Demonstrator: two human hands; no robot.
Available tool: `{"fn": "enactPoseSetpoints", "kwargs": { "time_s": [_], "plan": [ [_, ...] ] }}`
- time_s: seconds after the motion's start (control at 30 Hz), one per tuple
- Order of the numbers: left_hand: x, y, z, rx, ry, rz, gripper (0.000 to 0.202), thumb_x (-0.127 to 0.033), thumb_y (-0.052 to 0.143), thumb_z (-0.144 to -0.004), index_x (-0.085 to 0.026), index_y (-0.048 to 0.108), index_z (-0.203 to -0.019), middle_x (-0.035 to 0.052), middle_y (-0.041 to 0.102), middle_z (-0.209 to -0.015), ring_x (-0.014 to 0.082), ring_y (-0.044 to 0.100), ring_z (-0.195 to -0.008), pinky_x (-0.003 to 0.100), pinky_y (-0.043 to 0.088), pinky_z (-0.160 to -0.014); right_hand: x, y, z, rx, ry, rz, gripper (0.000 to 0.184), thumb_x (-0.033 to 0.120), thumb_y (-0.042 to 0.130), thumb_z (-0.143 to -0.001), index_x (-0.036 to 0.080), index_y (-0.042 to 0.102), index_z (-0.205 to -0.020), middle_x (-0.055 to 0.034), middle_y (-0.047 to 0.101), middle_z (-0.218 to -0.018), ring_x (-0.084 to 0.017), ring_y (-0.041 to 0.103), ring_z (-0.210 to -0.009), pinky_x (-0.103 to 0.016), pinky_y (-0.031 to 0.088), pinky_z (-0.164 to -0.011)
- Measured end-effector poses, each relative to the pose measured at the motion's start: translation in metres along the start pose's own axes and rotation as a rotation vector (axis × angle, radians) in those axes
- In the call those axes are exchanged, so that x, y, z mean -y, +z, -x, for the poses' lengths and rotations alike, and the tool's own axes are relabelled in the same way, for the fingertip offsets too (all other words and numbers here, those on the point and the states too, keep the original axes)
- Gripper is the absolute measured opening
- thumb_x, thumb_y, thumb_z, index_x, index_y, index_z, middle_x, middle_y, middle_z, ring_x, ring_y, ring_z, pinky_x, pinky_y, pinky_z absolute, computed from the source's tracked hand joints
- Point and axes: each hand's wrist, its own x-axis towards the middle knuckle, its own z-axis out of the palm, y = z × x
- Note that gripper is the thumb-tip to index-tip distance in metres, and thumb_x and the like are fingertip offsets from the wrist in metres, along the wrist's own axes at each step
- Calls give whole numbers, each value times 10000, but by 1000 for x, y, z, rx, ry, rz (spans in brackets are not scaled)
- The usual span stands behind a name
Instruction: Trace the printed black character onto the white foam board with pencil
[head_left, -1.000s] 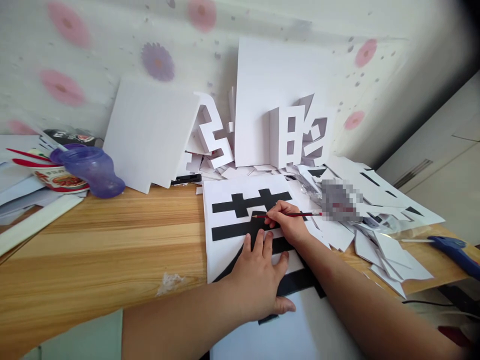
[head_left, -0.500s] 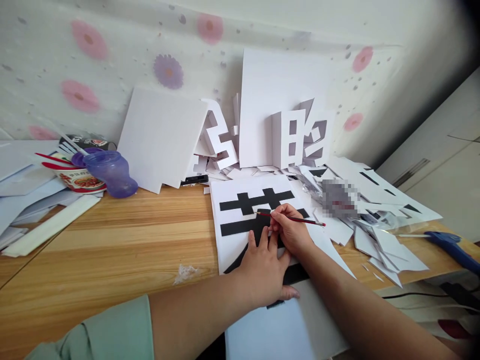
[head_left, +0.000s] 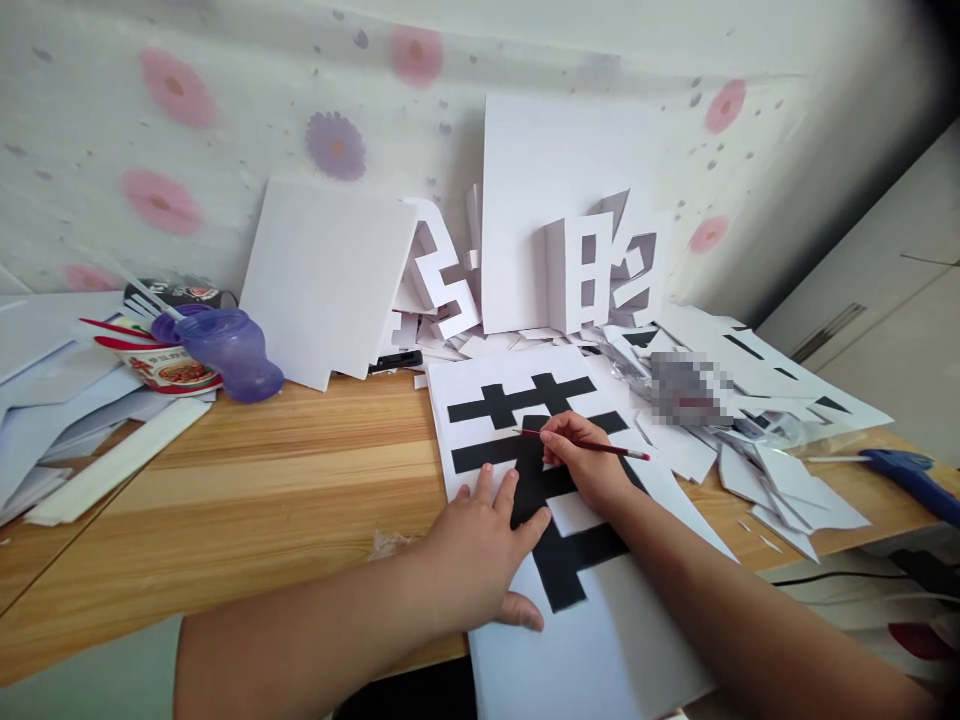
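A pencil (head_left: 613, 449) with a dark red body is gripped in my right hand (head_left: 586, 462), its tip pointing left over the black shapes. My left hand (head_left: 484, 548) lies spread on the left part of the sheet, fingers apart, partly over the black character. Under both hands is a white sheet (head_left: 472, 520), on which a large black character (head_left: 559, 560) with bars and strokes shows. My right wrist and forearm cover the character's right side. Whether the pencil tip touches the paper I cannot tell.
White cut-out letter forms (head_left: 577, 275) and a tall white board (head_left: 517, 200) stand at the wall. Paper scraps (head_left: 787, 490) and a blue glue gun (head_left: 911, 480) lie right. A purple cup (head_left: 232, 355) and a food tub (head_left: 172, 370) stand left on the wooden table (head_left: 300, 470).
My left hand has moved left and down, away from my right hand, uncovering more of the black character. My right hand still holds the pencil in nearly the same place.
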Motion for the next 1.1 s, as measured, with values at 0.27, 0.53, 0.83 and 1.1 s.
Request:
{"fn": "enactPoseSetpoints", "kwargs": {
  "time_s": [0.27, 0.53, 0.83, 1.1],
  "plan": [
    [1, 25, -9, -105, 39, -8, 1113, -863, 452, -590, -225, 202, -1467, 355, 134, -1462, 587, 108, -1305, 724, 302, -907, 21, 46, 17, 16, 42, 30, 83, 257, 626, -766, 185, 637, -807, -24, 665, -787, -146, 600, -728, -264, 478, -664],
    [-5, 7, -7, 34, 7, -56, 1090, -827, 438, -649, -130, 229, -1460, 337, 214, -1449, 514, 173, -1338, 662, 300, -975, 8, 65, 18, 55, 27, 194, 60, 256, 654, -761, 211, 629, -792, 16, 624, -696, -125, 566, -614, -238, 452, -562],
    [-9, -6, -5, 148, 8, -133, 1043, -801, 441, -680, -60, 347, -1408, 334, 382, -1363, 499, 349, -1266, 605, 289, -1004, 14, 64, 20, 264, -216, 527, 195, 201, 581, -836, 256, 684, -992, -15, 653, -881, -158, 613, -818, -274, 490, -725],
    [-9, -6, -6, 168, 13, -153, 1048, -813, 407, -686, -67, 330, -1418, 326, 371, -1374, 496, 330, -1280, 605, 268, -1014, 15, 65, 19, 272, -262, 587, 191, 205, 560, -852, 247, 676, -997, -19, 664, -873, -168, 614, -816, -286, 494, -714]
  ]
}}
